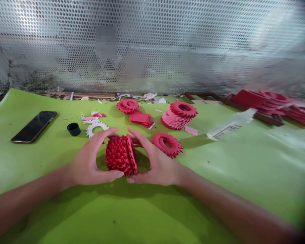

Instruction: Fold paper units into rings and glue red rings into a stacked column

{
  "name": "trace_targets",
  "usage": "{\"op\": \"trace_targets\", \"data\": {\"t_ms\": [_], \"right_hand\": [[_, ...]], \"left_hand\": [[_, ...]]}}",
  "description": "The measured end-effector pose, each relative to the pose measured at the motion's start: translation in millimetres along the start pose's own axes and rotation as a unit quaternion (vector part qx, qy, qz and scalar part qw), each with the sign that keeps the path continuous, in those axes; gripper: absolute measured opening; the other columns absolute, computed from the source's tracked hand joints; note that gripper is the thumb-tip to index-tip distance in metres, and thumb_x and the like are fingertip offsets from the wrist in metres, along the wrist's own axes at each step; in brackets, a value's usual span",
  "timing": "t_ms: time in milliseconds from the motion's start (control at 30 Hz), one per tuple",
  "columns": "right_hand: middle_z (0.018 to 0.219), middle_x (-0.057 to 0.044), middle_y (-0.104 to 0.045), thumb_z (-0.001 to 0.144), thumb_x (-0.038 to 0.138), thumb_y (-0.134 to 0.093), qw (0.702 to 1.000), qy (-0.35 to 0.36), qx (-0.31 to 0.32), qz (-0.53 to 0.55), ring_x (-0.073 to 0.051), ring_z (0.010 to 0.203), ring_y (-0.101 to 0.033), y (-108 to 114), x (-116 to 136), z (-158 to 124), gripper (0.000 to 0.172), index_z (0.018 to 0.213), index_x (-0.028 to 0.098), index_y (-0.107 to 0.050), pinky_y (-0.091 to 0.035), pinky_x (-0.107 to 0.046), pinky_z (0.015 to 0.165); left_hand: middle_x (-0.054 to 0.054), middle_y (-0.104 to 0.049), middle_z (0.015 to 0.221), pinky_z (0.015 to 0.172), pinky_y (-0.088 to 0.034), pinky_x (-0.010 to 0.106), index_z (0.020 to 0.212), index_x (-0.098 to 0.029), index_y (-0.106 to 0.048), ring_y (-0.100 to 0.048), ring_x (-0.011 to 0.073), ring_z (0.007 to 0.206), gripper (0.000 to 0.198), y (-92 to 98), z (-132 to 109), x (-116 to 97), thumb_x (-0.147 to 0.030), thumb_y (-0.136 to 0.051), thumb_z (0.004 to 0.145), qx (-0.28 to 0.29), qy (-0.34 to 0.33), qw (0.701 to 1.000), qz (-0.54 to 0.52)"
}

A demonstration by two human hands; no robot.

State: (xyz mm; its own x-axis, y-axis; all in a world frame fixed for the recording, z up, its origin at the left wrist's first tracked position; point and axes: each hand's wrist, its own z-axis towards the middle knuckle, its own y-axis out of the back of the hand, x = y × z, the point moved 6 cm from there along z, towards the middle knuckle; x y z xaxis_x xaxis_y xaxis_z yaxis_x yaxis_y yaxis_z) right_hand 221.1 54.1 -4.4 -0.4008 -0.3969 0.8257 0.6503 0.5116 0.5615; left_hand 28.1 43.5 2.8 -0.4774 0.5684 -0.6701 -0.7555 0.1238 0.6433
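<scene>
Head view: one red cylinder of folded, pointed paper [119, 156], lying on its side, its rightmost layer slightly parted from the rest, was set between two bare hands, low and left of centre; whether it touched the table could not be told. Left hand [87, 166]: half open, curved in a C, thumb in front and fingers behind, holding the cylinder's left portion. Right hand [160, 164]: similarly half open, thumb low in front, fingertips behind, holding the right end. Beyond the left hand: one white toothed ring [89, 130], one dark cap [73, 129], one black phone [34, 127]. Beyond the right hand: one red toothed ring [175, 147], flat; one pink-sided stack with a red top [174, 119], upright; one pink slip [191, 130]; one translucent bottle [230, 126], tilted in view. Between these, farther back: one smaller red ring [120, 107] and a bundle of red paper [141, 118]. Support: green tabletop [152, 217]. Backdrop: perforated sheet [152, 44].
</scene>
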Motion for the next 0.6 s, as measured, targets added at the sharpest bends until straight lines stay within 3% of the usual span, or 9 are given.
{"op": "trace_targets", "data": {"t_ms": [133,267,600], "right_hand": [[0.149,-0.018,-0.055,0.067,0.045,-0.094,0.997,0.011,0.024,0.072,-0.034,0.136,-0.058,-8,-2,3,0.123,0.162,0.026,-0.016,-0.045,-0.058,0.117],[0.148,-0.018,-0.055,0.060,0.043,-0.098,0.997,0.020,-0.001,0.072,-0.035,0.138,-0.056,-7,-3,5,0.124,0.157,0.025,-0.023,-0.045,-0.057,0.118],[0.145,-0.015,-0.056,0.066,0.038,-0.095,0.995,0.044,0.007,0.089,-0.032,0.135,-0.059,-10,5,6,0.111,0.154,0.027,-0.028,-0.053,-0.052,0.112]], "left_hand": [[0.017,-0.060,0.142,0.103,-0.055,0.065,0.151,-0.026,-0.041,-0.060,0.0434,0.128,0.089,-3.7,1,0,-0.060,-0.079,0.077,0.006,-0.002,1.000,0.009],[0.014,-0.063,0.135,0.104,-0.054,0.063,0.143,-0.027,-0.048,-0.060,0.0399,0.124,0.081,-8.7,4,-1,-0.060,-0.080,0.077,0.007,-0.010,1.000,-0.006],[0.011,-0.060,0.129,0.095,-0.061,0.053,0.137,-0.028,-0.050,-0.061,0.0333,0.118,0.068,-14.4,7,-4,-0.053,-0.079,0.081,0.024,-0.016,0.996,-0.085]]}}
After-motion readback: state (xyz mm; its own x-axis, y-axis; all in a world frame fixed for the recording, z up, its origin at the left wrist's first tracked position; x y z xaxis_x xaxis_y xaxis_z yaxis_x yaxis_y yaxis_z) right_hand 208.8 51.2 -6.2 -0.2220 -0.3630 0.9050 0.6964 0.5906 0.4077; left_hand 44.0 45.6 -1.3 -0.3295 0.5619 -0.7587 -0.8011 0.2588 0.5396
